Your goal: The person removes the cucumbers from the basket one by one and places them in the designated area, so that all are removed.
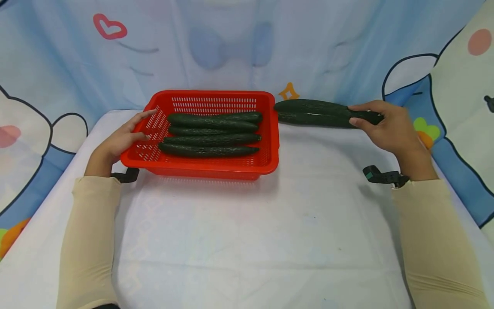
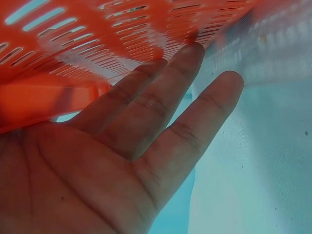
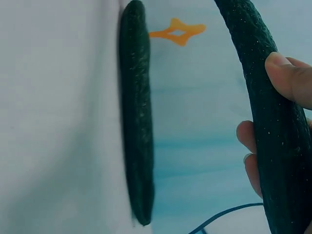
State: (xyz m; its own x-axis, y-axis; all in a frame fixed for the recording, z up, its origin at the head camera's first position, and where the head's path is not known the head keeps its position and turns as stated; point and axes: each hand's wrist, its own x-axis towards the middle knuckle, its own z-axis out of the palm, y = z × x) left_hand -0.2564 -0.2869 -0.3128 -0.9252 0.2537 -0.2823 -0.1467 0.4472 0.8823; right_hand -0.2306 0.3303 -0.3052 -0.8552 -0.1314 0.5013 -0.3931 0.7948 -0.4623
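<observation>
A red plastic basket (image 1: pixel 200 172) with slotted walls stands on the white cloth, and several dark green cucumbers (image 1: pixel 210 151) lie side by side in it. My left hand (image 1: pixel 119 139) holds the basket's left rim, two digits over the inner side. In the left wrist view, the other fingers (image 2: pixel 187 139) stretch along the basket's outside and underside. To the right of the basket, my right hand (image 1: pixel 390 124) grips one cucumber (image 3: pixel 280 126) near its right end, thumb against fingers. Another cucumber (image 3: pixel 136 107) lies on the cloth by the backdrop, overlapped by the held one in the head view.
A white cloth (image 1: pixel 247 231) covers the table. Behind it hangs a blue printed curtain (image 1: pixel 231 47), with cartoon figures at both sides. Black straps with small devices (image 1: pixel 386 176) sit at the wrists, above beige sleeves (image 1: pixel 436 240).
</observation>
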